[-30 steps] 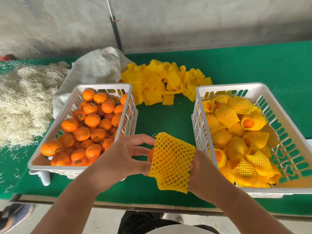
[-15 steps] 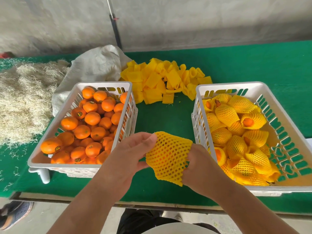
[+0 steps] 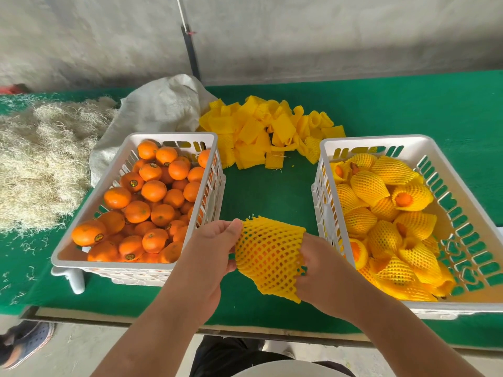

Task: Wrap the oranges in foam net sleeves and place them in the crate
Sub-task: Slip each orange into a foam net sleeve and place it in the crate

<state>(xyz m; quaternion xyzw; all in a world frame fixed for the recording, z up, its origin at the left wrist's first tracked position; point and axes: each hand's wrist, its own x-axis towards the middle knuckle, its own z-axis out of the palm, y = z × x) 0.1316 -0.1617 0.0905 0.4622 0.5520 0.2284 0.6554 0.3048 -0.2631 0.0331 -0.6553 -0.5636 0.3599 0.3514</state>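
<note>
Left hand (image 3: 209, 251) and right hand (image 3: 324, 270) both grip the foam net sleeve (image 3: 268, 257) stretched over an orange above the worktop (image 3: 266, 191): wrapping step; next, judged, transfer into right crate (image 3: 446, 170).

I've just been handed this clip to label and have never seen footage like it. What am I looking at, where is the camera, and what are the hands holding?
There is no machine here: a person works with bare hands, and the single camera sits on their head, looking forward and down. The left hand and the right hand both grip a yellow foam net sleeve; orange shows through its mesh, so an orange seems to be inside. On the green table stand two white crates: the left crate holds bare oranges, the right crate holds wrapped oranges. Behind them lie a pile of spare sleeves, a pale sack and loose straw.
</note>
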